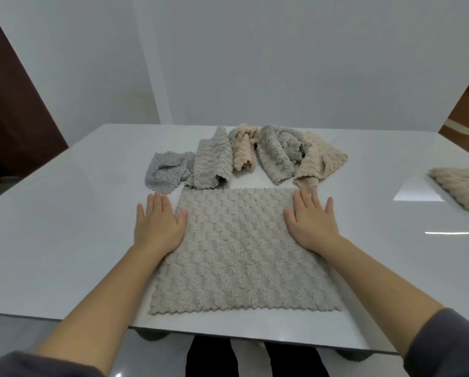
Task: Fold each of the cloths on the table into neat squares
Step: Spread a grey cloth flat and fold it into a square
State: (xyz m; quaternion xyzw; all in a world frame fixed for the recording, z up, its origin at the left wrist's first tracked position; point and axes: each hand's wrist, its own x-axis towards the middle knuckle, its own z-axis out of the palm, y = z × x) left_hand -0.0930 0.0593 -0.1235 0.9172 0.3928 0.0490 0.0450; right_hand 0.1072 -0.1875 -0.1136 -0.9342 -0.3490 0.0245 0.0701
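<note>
While the grey cloth [241, 254] lies flat at the frame's lower centre on the desk [64, 240], your left hand [157, 224] and right hand [312, 221] rest at its side edges, fingers [157, 202] straight, gripping nothing, probably smoothing it for a fold; crumpled cloths [255, 156] wait above.

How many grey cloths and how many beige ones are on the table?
Grey cloths: 4 (flat cloth in front, blue-grey cloth, ridged grey cloth, fluffy grey cloth)
Beige cloths: 3 (peach cloth, cream cloth at the back, cream cloth at the right edge)
Total: 7 in view; bunched ones may hide more.
</note>
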